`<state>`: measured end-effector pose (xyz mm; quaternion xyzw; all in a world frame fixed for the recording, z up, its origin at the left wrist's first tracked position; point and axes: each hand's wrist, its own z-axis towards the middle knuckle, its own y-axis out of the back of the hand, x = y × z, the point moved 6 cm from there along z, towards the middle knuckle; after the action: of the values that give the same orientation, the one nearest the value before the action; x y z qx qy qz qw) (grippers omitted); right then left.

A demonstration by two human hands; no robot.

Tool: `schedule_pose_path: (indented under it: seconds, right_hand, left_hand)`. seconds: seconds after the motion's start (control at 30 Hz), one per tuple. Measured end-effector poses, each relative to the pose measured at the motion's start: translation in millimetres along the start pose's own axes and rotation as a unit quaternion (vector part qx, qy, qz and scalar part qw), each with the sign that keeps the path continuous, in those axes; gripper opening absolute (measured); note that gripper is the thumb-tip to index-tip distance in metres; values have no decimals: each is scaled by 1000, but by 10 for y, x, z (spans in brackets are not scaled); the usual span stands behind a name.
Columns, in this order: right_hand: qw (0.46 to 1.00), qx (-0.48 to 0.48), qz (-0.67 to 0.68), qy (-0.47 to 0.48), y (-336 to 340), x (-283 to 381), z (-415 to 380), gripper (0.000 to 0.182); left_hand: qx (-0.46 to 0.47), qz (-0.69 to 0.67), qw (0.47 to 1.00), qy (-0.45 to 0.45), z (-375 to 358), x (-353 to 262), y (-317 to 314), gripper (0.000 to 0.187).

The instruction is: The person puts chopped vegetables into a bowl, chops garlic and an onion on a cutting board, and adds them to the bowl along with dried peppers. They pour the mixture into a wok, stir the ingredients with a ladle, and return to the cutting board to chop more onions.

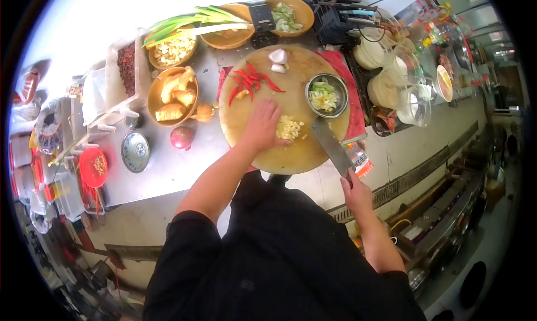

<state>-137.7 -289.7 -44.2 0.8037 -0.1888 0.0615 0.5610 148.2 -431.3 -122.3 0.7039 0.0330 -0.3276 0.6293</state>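
My right hand [357, 193] grips the handle of a cleaver [331, 147], its wide blade over the right edge of the round chopping board [246, 147]. My left hand [263, 125] lies on the board, thumb apart from the fingers, beside a small heap of chopped pale yellow pieces [288, 128], perhaps garlic or ginger. Above that hand are several red chillies [249, 80]. A metal bowl [309, 91] with cut green and white scallion [324, 97] stands at the board's right. Two white onion or shallot pieces [278, 56] rest near the far edge.
Left of the board are a bowl of ginger [178, 96], a red onion [182, 137] and a patterned dish [136, 152]. Long scallions [196, 26] lie across bowls behind. A tub of dried chillies [127, 69] stands farther left. Clear containers [414, 105] crowd the right.
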Motion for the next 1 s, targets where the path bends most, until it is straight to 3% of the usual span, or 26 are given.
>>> schedule_pose_path:
  seconds: [0.1,0.2,0.27,0.33,0.43,0.5,0.63,0.8,0.87,0.9,0.93,0.97,1.0]
  right_hand:
    - [999,34,20,-11,-154,141,58,45]
    - [997,40,61,22,-285,361,84,46]
    - [990,97,96,43,-324,497,65,46]
    - [988,93,120,32,-251,515,-9,47]
    - [994,73,73,-34,-161,244,-128,49]
    - [997,7,32,-70,-28,49,-181,49]
    - [997,8,-5,-83,-2,-9,-134,50]
    - [987,97,131,-12,-286,427,-46,46]
    - [981,45,184,43,-298,438,-45,42]
    - [940,142,300,-76,-418,277,-53,41]
    - [864,232,403,-192,-539,146,-118,44]
    - [864,232,404,-193,-525,30,-121,44]
    - [800,245,492,-238,-565,-114,-162,50]
  left_hand:
    - [16,-25,997,-70,-4,-166,-147,102]
    - [-29,-92,994,-42,-79,-194,-161,101]
    - [-49,-100,993,-32,-177,-149,-153,100]
    - [-68,-111,991,-19,-262,-142,-141,99]
    - [-24,-7,999,-39,-240,-283,-24,100]
    - [-14,18,998,-58,-199,-293,-139,98]
    - [-48,-16,997,-50,-85,-260,-273,97]
    - [-45,-59,996,-47,-83,-286,-218,91]
    - [-39,-47,997,-38,-96,-310,-229,90]
    - [-32,-36,998,-28,-96,-318,-235,90]
    - [-31,-36,998,-29,-91,-335,-235,90]
    - [-21,-19,998,-48,-82,-384,-244,89]
    - [-11,-3,998,-67,-73,-434,-263,88]
